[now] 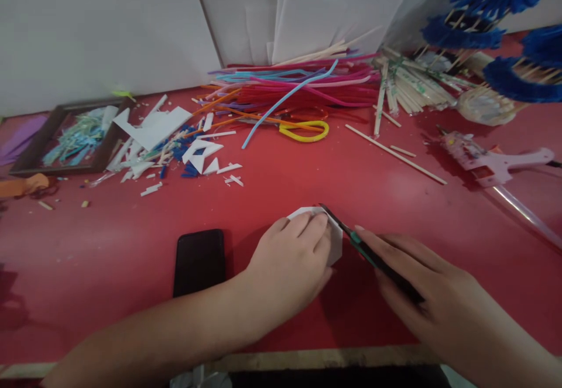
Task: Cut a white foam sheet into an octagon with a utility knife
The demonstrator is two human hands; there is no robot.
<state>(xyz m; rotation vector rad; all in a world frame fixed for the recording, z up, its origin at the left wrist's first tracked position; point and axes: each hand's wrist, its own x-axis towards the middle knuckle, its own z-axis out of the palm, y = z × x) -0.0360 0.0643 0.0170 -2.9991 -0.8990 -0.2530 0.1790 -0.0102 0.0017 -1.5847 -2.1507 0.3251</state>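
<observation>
A white many-sided piece of paper (336, 247) lies under my left hand (292, 253), its fingers bent together over it and covering most of it. Along the paper's upper right edge run the dark blades of scissors (373, 259) with black and green handles, seen nearly edge-on. My right hand (432, 288) is closed around those handles. How far the blades are apart does not show. Beside my left forearm lies a black phone (199, 259), partly covered by the arm.
White paper scraps (153, 127) lie near a brown frame (26, 162). Behind are coloured pipe cleaners (302, 92), yellow-handled scissors (307, 131) and wrapped wooden sticks (406, 86). A pink glue gun (496, 162) and blue fringed pieces (522, 81) are at right.
</observation>
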